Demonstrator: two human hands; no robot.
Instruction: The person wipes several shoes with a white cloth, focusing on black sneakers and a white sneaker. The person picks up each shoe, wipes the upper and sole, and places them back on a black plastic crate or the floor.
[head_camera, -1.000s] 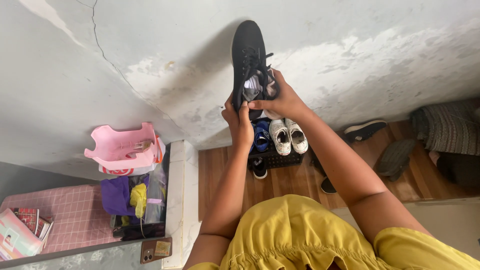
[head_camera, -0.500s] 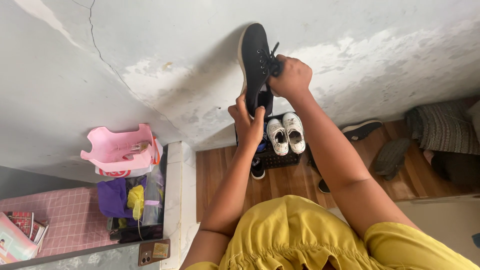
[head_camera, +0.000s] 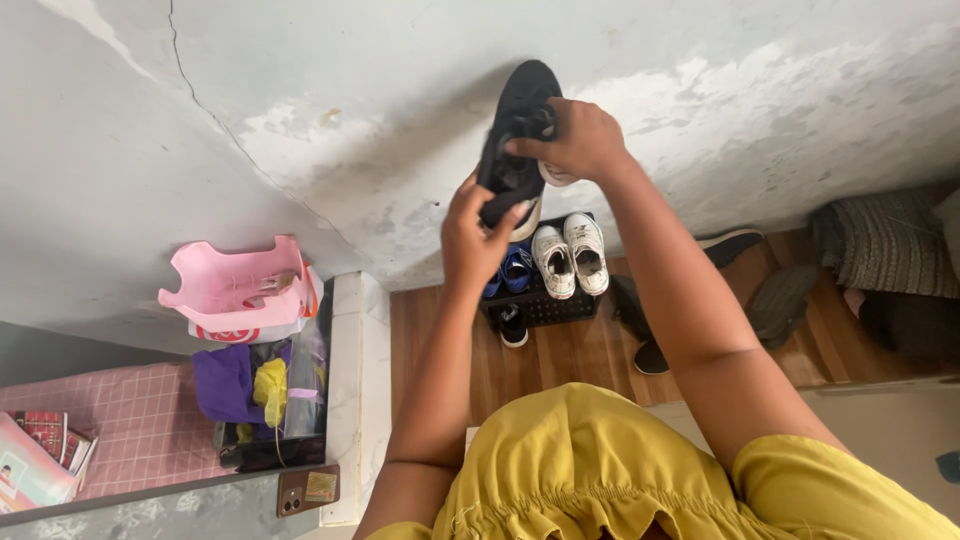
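A black lace-up sneaker (head_camera: 518, 110) is held up in front of the pale cracked wall, toe pointing up. My left hand (head_camera: 472, 235) grips its heel end from below. My right hand (head_camera: 575, 140) is closed on the middle of the shoe at the laces. Below the hands, a black shoe rack (head_camera: 548, 308) on the wooden floor carries a pair of white sneakers (head_camera: 570, 255) and small blue shoes (head_camera: 512, 270).
Dark shoes (head_camera: 735, 240) and slippers (head_camera: 778, 305) lie on the floor to the right, beside a knitted grey bundle (head_camera: 880, 250). At left stand a pink plastic holder (head_camera: 240, 290), bags with purple and yellow cloth (head_camera: 250, 385), books (head_camera: 45, 450) and a phone (head_camera: 308, 490).
The shoe has turned and tilted while staying held up. My right hand slid from the tongue opening to the laces, and my left hand shifted down and left under the heel.
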